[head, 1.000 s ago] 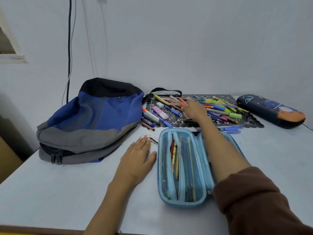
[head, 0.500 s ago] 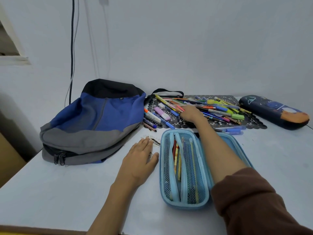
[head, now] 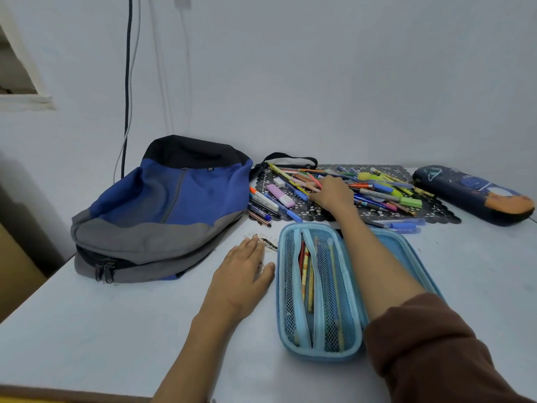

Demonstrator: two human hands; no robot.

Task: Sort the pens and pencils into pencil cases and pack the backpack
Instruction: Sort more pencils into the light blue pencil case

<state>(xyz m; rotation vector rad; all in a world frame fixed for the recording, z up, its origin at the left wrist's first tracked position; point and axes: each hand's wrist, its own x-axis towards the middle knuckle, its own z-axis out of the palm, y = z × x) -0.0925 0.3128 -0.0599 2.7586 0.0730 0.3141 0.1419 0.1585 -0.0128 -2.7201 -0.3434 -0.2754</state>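
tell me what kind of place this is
Probably a study desk at home: a plain table against a bare wall, with a backpack, a loose pile of pens and pencils and an open pencil case.

A black lace mat (head: 436,210) lies under the right hand (head: 332,193) and spreads out to both sides of the grip. It rests on a pale table (head: 116,330), which runs from the grip toward the viewer. A dark stain (head: 268,244) marks the table nearer than the grip, to its left. Behind the grip stands a white wall (head: 319,82). Far left of the grip a black cable (head: 128,82) hangs down the wall, and a window ledge (head: 26,98) juts out farther left.
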